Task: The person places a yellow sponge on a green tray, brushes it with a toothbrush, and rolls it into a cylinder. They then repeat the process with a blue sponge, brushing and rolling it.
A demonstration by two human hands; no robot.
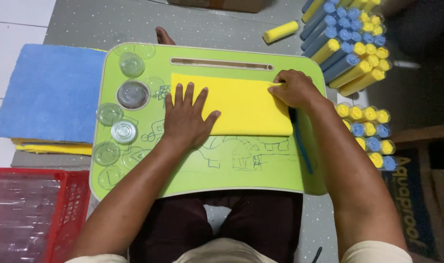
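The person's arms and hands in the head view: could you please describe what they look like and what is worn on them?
Both forearms are bare from above the elbow down. The left hand and right hand wear no gloves, and no rings, watch or bracelet show. Short cream-coloured sleeves end at the upper arms, at the frame's bottom edge.

Yellow cloth [241, 103] on a lime-green worktop [261, 170] (scribbled with dark line drawings), a blue cloth [51, 90] beside it, yellow and blue rolls [351, 53], red basket [68, 204].
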